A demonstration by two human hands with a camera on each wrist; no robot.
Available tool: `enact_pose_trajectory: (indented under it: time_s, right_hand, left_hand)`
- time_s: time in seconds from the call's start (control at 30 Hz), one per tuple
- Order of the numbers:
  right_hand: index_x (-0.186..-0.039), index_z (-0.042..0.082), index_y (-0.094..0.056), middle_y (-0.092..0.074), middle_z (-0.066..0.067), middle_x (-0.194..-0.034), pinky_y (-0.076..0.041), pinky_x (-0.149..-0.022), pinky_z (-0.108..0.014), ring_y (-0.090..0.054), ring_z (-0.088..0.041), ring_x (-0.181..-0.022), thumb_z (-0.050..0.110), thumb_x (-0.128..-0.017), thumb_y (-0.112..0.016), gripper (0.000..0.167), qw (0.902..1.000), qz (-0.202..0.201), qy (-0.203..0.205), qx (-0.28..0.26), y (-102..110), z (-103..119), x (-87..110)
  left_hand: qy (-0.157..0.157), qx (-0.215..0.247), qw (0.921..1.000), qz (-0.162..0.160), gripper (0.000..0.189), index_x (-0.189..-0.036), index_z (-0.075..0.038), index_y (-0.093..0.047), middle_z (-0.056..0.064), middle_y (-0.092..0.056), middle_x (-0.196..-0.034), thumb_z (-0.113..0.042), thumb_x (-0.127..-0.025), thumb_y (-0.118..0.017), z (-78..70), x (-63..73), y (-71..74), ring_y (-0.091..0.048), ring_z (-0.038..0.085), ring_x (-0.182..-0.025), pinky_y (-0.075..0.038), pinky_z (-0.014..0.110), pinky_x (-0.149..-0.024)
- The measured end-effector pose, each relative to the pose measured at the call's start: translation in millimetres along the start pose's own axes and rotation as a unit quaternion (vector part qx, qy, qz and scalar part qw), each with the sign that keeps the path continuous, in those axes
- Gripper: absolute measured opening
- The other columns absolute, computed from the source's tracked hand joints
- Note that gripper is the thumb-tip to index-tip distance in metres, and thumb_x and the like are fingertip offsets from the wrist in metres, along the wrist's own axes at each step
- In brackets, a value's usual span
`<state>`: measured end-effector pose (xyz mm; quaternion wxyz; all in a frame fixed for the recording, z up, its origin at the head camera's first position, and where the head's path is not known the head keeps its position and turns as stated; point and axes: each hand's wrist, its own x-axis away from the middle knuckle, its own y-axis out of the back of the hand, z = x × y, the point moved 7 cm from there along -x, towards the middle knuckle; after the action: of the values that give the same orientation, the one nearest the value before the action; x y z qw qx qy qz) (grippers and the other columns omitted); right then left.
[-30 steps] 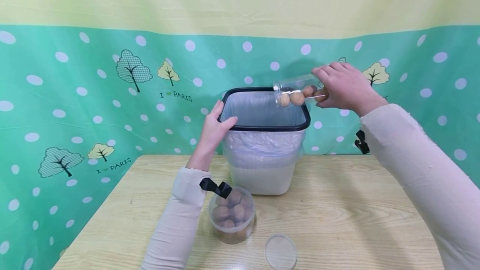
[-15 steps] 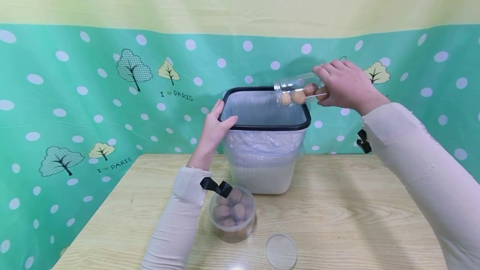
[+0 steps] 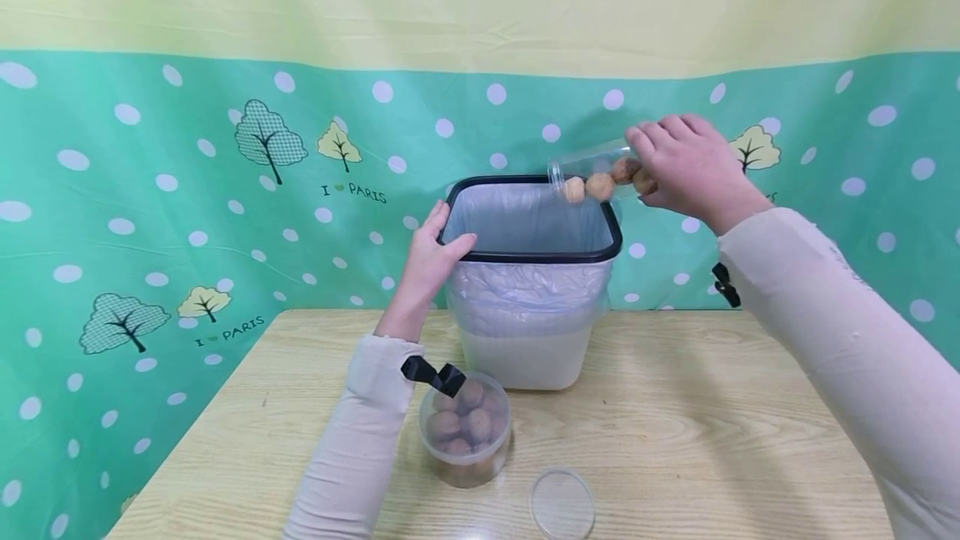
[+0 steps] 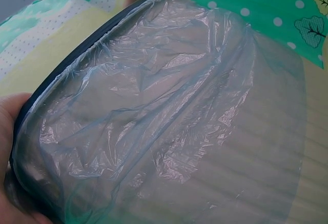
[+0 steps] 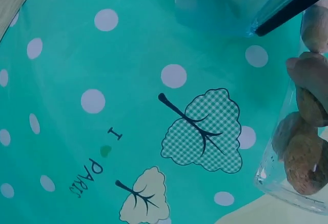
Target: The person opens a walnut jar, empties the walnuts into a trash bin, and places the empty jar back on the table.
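My left hand (image 3: 429,261) grips the near left corner of the trash bin (image 3: 525,361), thumb over its black rim. A thin clear liner (image 4: 138,90) folds down outside the bin, and the left wrist view shows it creased below the rim. My right hand (image 3: 688,167) holds a clear plastic jar (image 3: 588,161) on its side, its mouth over the bin's right part. Several walnuts (image 3: 600,187) lie in a row inside the jar, the foremost close to the mouth. In the right wrist view, one finger overlaps the walnuts (image 5: 306,165).
A round clear tub (image 3: 468,469) of walnuts stands on the wooden table (image 3: 675,440) before the bin, near my left forearm. A round clear lid (image 3: 562,502) lies to its right. A dotted green curtain (image 3: 247,257) hangs behind.
My right hand has risen slightly with the jar, and the walnuts have risen with it. My left hand stays on the bin's rim.
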<state>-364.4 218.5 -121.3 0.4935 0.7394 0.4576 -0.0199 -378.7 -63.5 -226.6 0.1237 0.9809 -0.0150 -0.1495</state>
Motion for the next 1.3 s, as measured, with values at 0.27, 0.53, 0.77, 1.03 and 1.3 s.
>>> enact_pose_trajectory:
  time_s: [0.27, 0.53, 0.77, 1.03, 1.3]
  right_hand:
    - [-0.125, -0.007, -0.046, -0.056, -0.025, -0.119, -0.041, -0.094, -0.052, -0.050, -0.041, -0.109, 0.023, -0.065, -0.083, 0.077, 0.9992, 0.028, 0.000, -0.029, -2.1, 0.0, -0.4]
    - [-0.128, -0.008, -0.044, -0.054, -0.026, -0.122, -0.038, -0.097, -0.053, -0.048, -0.042, -0.111, 0.029, -0.066, -0.084, 0.082, 0.9983, 0.041, -0.022, -0.034, -5.7, -4.8, 2.6]
    - [-0.129, -0.008, -0.044, -0.053, -0.026, -0.125, -0.037, -0.099, -0.054, -0.047, -0.042, -0.112, 0.028, -0.066, -0.083, 0.082, 0.9971, 0.044, -0.041, -0.047, -5.9, -5.8, 2.4]
    - [-0.131, -0.007, -0.043, -0.052, -0.026, -0.126, -0.036, -0.099, -0.054, -0.047, -0.042, -0.113, 0.028, -0.067, -0.083, 0.083, 0.9962, 0.051, -0.046, -0.053, -4.1, -5.4, 2.2]
    - [-0.129, -0.007, -0.044, -0.054, -0.025, -0.123, -0.038, -0.098, -0.053, -0.048, -0.041, -0.111, 0.027, -0.066, -0.083, 0.082, 0.9970, 0.041, -0.038, -0.055, -5.6, -5.2, 4.1]
  left_hand:
    - [0.002, 0.002, 1.0000, 0.001, 0.073, -0.148, -0.002, -0.023, 0.004, -0.016, -0.157, -0.019, -0.087, -0.061, 1.4, -0.1, -0.2, -0.009, 0.013, -0.143, -0.014, 0.030, -0.115]
    - [0.005, 0.003, 1.0000, 0.001, 0.074, -0.148, -0.004, -0.023, 0.002, -0.015, -0.157, -0.019, -0.086, -0.060, -0.3, 0.9, 0.0, -0.008, 0.013, -0.143, -0.014, 0.030, -0.115]
    - [0.001, 0.004, 1.0000, 0.000, 0.073, -0.148, -0.002, -0.023, 0.005, -0.015, -0.157, -0.018, -0.086, -0.060, 0.9, 0.3, 0.1, -0.008, 0.015, -0.144, -0.013, 0.031, -0.115]
    - [0.002, 0.004, 1.0000, 0.000, 0.073, -0.148, -0.002, -0.023, 0.005, -0.015, -0.157, -0.019, -0.087, -0.060, 1.8, -0.1, 0.4, -0.008, 0.014, -0.144, -0.013, 0.032, -0.115]
    - [0.001, 0.003, 1.0000, -0.001, 0.074, -0.148, -0.002, -0.023, 0.005, -0.015, -0.157, -0.020, -0.086, -0.060, 0.1, 1.6, 0.3, -0.008, 0.015, -0.144, -0.013, 0.032, -0.115]
